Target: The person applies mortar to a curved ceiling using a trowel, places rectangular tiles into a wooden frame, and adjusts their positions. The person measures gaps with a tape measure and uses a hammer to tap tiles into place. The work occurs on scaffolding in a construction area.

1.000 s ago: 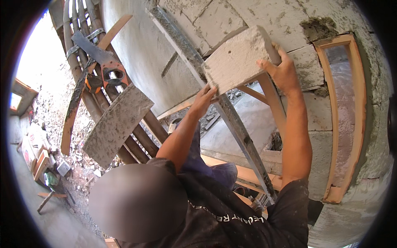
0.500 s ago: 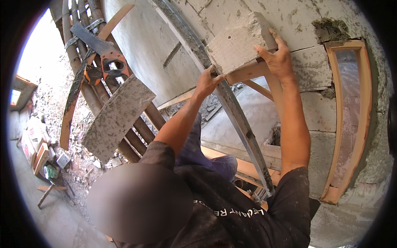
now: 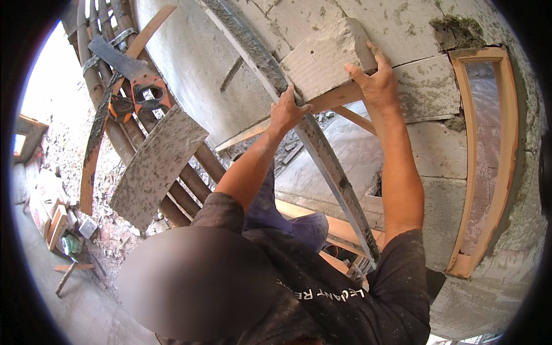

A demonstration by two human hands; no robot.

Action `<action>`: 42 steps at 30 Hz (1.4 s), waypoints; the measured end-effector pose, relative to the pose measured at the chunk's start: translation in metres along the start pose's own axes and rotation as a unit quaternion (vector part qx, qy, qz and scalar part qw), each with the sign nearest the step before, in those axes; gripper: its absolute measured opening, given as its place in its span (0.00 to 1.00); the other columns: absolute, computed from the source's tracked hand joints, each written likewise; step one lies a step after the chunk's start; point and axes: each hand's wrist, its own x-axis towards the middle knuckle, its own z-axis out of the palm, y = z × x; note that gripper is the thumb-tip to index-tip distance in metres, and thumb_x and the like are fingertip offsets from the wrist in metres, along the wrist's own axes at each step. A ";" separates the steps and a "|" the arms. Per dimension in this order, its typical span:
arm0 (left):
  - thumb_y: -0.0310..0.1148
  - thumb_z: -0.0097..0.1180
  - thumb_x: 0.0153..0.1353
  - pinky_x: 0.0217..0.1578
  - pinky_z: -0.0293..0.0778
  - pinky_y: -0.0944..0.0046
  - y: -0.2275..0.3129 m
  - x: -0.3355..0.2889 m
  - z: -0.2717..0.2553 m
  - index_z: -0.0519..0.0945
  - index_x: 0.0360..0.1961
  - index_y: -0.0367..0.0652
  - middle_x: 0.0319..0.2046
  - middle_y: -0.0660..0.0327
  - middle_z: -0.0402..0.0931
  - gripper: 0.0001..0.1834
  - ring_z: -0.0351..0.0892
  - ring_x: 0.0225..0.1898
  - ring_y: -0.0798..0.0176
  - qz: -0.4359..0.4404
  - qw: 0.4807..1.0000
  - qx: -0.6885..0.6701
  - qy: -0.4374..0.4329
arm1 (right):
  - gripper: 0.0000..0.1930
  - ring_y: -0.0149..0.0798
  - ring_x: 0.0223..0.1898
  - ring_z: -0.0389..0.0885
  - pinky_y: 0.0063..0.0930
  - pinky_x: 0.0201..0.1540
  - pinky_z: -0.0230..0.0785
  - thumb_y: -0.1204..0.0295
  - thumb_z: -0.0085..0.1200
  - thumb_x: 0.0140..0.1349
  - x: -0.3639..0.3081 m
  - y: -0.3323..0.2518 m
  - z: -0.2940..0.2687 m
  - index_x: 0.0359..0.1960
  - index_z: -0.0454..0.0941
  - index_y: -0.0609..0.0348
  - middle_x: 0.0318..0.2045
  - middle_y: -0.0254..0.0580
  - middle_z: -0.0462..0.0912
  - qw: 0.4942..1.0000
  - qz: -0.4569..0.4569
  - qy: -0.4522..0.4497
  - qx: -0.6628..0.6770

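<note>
A pale, rough-edged concrete block (image 3: 325, 60) is held up against the wall, just above a wooden beam (image 3: 345, 96). My right hand (image 3: 379, 80) grips its right end, thumb on the front face and fingers at the upper edge. At the lower left corner is my left hand (image 3: 287, 110), its fingers up along the block's end and its thumb pointing right beneath it. A long grey metal bar (image 3: 330, 158) slants down right behind that hand. Whether the block rests on the beam is hard to see.
On the left, a handsaw (image 3: 123, 63), an orange-and-black tape measure (image 3: 121, 107) and a mortar-spotted board (image 3: 158, 167) lie over round poles (image 3: 187, 198). To the right is a wood-framed opening (image 3: 460, 267) in the block wall (image 3: 434, 149). Rubble covers ground at far left.
The block has come slightly lower, closer to the wooden beam. My left fingers have shifted up along its end. The whole view has moved a little.
</note>
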 end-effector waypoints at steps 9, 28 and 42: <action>0.48 0.62 0.46 0.56 0.52 0.43 0.015 0.001 0.004 0.47 0.67 0.44 0.58 0.47 0.63 0.51 0.66 0.58 0.49 -0.065 0.997 0.019 0.021 | 0.39 0.51 0.54 0.70 0.36 0.57 0.62 0.58 0.63 0.47 -0.004 0.007 0.010 0.57 0.63 0.73 0.52 0.62 0.70 1.000 0.016 0.011 0.010; 0.47 0.62 0.46 0.57 0.50 0.43 0.014 0.001 0.008 0.48 0.67 0.45 0.57 0.49 0.65 0.51 0.67 0.57 0.50 -0.068 0.997 0.024 0.028 | 0.36 0.54 0.55 0.68 0.37 0.57 0.62 0.61 0.63 0.46 -0.009 0.010 0.017 0.54 0.68 0.71 0.51 0.64 0.69 0.998 0.028 0.049 -0.041; 0.54 0.65 0.44 0.64 0.40 0.40 0.071 0.013 -0.023 0.49 0.68 0.50 0.68 0.45 0.40 0.54 0.43 0.68 0.45 0.228 0.965 0.061 0.118 | 0.36 0.50 0.51 0.71 0.37 0.52 0.66 0.51 0.61 0.50 -0.014 0.002 -0.007 0.53 0.70 0.69 0.51 0.57 0.67 0.992 0.038 0.038 -0.114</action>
